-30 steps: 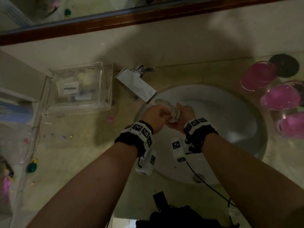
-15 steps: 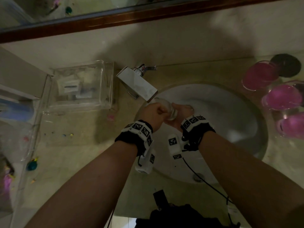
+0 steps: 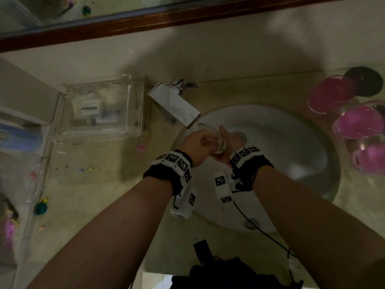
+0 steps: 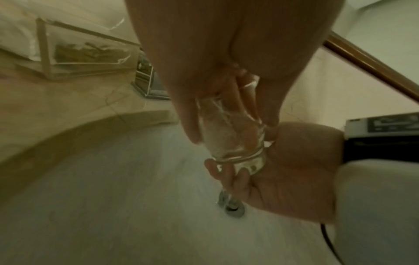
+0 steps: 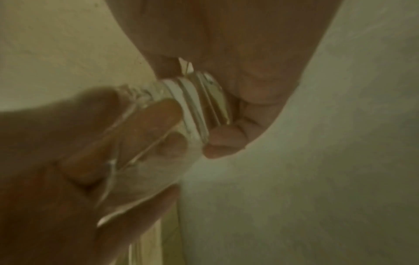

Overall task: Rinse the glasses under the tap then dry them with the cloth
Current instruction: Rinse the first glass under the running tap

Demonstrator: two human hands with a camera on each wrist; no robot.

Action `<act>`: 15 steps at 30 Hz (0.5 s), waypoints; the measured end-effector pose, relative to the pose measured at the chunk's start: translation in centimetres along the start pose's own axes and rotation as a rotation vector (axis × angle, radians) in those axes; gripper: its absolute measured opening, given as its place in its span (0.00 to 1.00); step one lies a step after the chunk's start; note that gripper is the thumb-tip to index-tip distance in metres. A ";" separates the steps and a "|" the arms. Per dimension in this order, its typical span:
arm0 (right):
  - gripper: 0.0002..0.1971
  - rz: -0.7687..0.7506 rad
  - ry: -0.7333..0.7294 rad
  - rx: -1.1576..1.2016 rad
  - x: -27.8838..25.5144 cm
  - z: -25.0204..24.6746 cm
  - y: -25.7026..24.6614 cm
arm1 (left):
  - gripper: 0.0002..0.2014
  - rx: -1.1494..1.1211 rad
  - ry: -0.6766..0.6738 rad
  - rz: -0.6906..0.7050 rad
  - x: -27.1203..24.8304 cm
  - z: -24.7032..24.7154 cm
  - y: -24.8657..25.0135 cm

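A clear drinking glass (image 3: 216,141) lies tilted between both hands, just below the square chrome tap (image 3: 177,105) and over the white sink (image 3: 291,163). My left hand (image 3: 199,141) grips the open end; in the left wrist view some of its fingers (image 4: 226,107) reach inside the glass (image 4: 233,141). My right hand (image 3: 228,140) grips the thick base, its fingers (image 5: 226,141) curled round the bottom of the glass (image 5: 192,107). I cannot tell whether water is running. No cloth is visible.
Three pink-tinted glasses (image 3: 358,122) stand on the counter right of the sink beside a dark round object (image 3: 364,80). A clear plastic box (image 3: 100,107) sits left of the tap. The drain (image 4: 233,209) lies below the hands. Small items litter the counter's left side.
Both hands keep hold of the glass and stay under the spout; they have shifted only slightly.
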State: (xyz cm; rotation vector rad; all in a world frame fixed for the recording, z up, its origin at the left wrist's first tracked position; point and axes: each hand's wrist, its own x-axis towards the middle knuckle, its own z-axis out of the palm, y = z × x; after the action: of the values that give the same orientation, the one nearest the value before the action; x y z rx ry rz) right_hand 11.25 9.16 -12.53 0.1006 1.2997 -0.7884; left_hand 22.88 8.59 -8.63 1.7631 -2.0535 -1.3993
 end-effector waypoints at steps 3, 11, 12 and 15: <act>0.17 0.012 -0.036 0.041 -0.2 -0.1 0.0 | 0.11 0.028 -0.024 0.003 0.1 -0.2 -0.1; 0.21 -0.063 -0.089 0.121 -1.1 0.0 0.3 | 0.03 -0.005 0.111 -0.080 0.4 0.1 -0.3; 0.20 -0.070 -0.063 0.121 -0.7 -0.1 0.3 | 0.04 -0.010 0.109 -0.081 0.5 0.0 -0.3; 0.17 -0.039 -0.082 0.065 -0.6 0.0 0.1 | 0.10 -0.005 0.052 -0.067 0.5 -0.2 -0.5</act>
State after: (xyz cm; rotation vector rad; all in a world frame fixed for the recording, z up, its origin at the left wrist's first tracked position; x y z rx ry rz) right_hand 11.24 9.54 -12.02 0.0942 1.2016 -0.8602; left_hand 23.21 8.14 -9.11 1.8628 -1.9806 -1.3590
